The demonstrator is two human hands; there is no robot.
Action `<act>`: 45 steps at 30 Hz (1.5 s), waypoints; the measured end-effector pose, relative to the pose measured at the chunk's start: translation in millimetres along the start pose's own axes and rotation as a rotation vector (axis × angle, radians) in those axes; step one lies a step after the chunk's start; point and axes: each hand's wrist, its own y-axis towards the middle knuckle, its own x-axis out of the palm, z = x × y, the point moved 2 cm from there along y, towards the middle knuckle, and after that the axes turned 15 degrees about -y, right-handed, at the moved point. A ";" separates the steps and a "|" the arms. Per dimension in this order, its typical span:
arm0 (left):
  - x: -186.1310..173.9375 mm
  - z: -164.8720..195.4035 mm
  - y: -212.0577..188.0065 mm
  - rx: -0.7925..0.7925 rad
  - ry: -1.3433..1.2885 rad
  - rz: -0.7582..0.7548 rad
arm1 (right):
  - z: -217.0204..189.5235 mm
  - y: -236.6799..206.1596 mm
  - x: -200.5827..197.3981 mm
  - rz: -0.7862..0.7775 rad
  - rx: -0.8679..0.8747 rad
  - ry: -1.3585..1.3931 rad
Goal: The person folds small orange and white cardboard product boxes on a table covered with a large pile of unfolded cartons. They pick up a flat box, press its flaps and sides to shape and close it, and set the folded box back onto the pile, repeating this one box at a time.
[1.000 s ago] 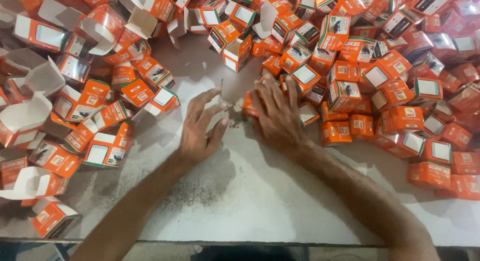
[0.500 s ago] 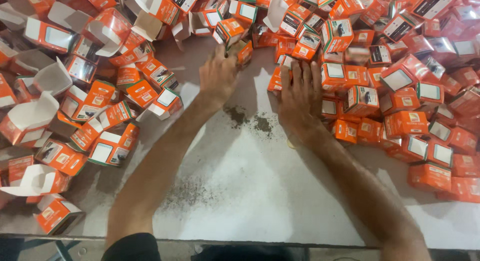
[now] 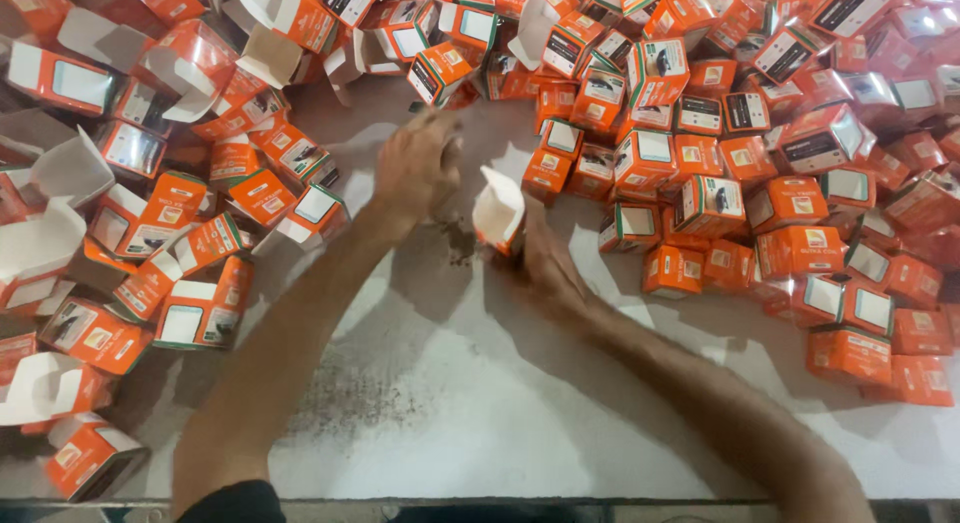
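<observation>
Hands: 2, left (image 3: 418, 168), right (image 3: 540, 268). Open box (image 3: 498, 211) held upright: 1. Small orange boxes (image 3: 700, 163): several dozen, too many to count exactly; some open w/ white flaps. Tabletop (image 3: 480, 403): 1, white.

The left hand (image 3: 418, 168) is motion-blurred; the open box (image 3: 500, 213) hides the right hand's (image 3: 545, 268) fingers.

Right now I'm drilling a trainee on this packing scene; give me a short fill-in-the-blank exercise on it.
1. The right hand holds a small carton whose top flap is ____.
2. The heaped cartons are mostly ____ in colour.
3. The left hand is ____ than the right hand from the camera.
4. The dark specks lie on a ____ table.

Missing words: open; orange; farther; white
</observation>
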 end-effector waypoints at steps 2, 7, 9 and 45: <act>15.8 -27.9 20.9 0.062 0.188 -0.007 | -5.0 -0.3 -1.7 0.013 -0.131 -0.029; 41.3 -51.0 52.9 0.120 0.189 -0.126 | -3.0 3.4 -5.5 0.024 -0.221 -0.063; 40.7 -51.4 60.0 0.030 0.165 -0.232 | -0.5 3.4 -6.5 0.042 -0.181 -0.077; -16.3 63.9 -107.3 0.266 -0.032 -0.108 | -7.1 -1.0 -6.3 -0.072 -0.073 0.165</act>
